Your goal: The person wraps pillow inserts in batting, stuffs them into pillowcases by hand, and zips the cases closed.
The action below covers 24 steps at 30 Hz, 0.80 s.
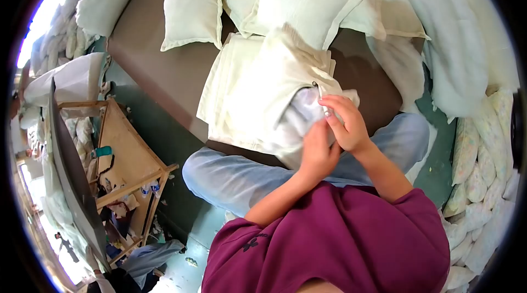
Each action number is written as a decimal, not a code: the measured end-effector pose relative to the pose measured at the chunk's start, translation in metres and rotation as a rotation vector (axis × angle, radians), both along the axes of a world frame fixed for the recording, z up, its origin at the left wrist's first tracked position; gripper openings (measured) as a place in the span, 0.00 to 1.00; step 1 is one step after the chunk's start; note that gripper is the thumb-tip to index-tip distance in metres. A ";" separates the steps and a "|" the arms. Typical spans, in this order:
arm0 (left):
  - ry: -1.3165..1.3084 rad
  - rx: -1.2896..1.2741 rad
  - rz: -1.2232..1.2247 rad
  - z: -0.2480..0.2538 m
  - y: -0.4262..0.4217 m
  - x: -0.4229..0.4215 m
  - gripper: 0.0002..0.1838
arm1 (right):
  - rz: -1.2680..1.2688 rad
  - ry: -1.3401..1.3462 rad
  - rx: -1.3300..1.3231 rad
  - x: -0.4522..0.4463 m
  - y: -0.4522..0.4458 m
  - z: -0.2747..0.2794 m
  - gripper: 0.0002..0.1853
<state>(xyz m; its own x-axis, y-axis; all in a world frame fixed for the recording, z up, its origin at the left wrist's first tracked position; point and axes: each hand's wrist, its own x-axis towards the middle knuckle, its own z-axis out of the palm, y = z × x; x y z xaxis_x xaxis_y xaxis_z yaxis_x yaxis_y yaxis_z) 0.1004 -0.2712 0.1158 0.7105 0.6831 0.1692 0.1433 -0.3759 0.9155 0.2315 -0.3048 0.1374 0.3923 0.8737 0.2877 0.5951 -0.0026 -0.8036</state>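
Note:
In the head view a cream cushion cover lies over a stack of folded cream covers in front of my crossed legs. Its opening faces me, and white filling shows inside. My right hand pinches the cover's edge by the opening, near a small dark piece that looks like a zipper pull. Close beside it, my left hand is closed at the lower edge of the opening; what it grips is hidden and a little blurred.
Several filled cream cushions lie at the far side of the brown surface. White padding and stuffed bags line the right. At the left stands a wooden frame; another person's leg shows below it.

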 end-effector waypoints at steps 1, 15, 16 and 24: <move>0.063 0.034 -0.040 -0.002 -0.003 0.000 0.26 | 0.008 -0.002 -0.019 0.003 -0.006 -0.015 0.14; 0.513 0.274 0.227 0.005 0.080 -0.055 0.09 | 0.213 -0.249 0.012 0.002 -0.012 -0.015 0.14; 0.580 0.322 0.192 0.009 0.083 -0.044 0.12 | 0.282 -0.306 0.024 -0.002 -0.013 -0.014 0.14; 0.744 0.130 -0.323 0.008 0.153 -0.005 0.17 | 0.263 -0.547 -0.053 -0.029 0.014 -0.052 0.14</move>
